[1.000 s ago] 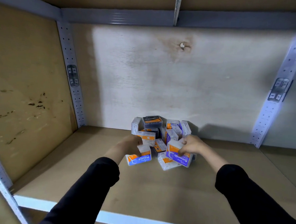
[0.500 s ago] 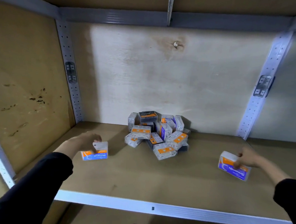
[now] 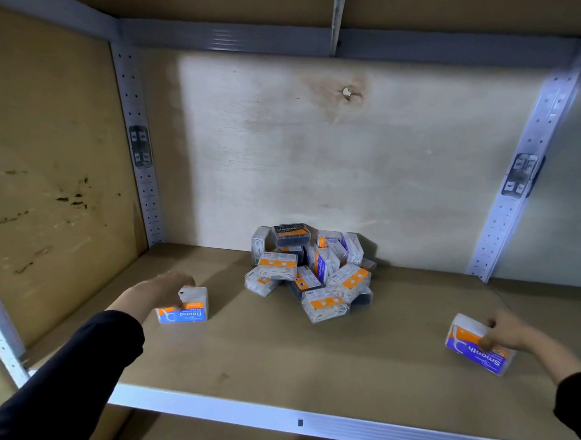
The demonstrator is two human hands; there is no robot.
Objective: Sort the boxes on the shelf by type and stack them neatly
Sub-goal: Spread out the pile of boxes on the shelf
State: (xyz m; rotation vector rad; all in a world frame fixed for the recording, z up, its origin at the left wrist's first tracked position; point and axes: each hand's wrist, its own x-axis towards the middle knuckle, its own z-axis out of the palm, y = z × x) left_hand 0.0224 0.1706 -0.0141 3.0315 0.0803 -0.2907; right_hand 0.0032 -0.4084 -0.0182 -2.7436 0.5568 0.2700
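Note:
A jumbled pile of several small clear boxes [image 3: 313, 272] with orange, blue and dark labels lies at the back middle of the shelf board [image 3: 307, 363]. A dark "Charcoal" box [image 3: 290, 234] sits on top of it. My left hand [image 3: 157, 291] grips a blue and orange "Round" box [image 3: 185, 307] resting on the board at the left. My right hand [image 3: 510, 330] grips a purple and orange "Smooth" box [image 3: 475, 345] resting on the board at the far right.
Wooden side wall [image 3: 47, 171] closes the left. Perforated metal uprights stand at the back left [image 3: 140, 149] and back right [image 3: 519, 186]. The upper shelf [image 3: 295, 2] hangs overhead. A white metal lip [image 3: 304, 421] edges the board's front.
Both hands pulled a box out of the pile and carried it sideways: the "Round" box to the left, the "Smooth" box to the right. Both boxes now rest on the board.

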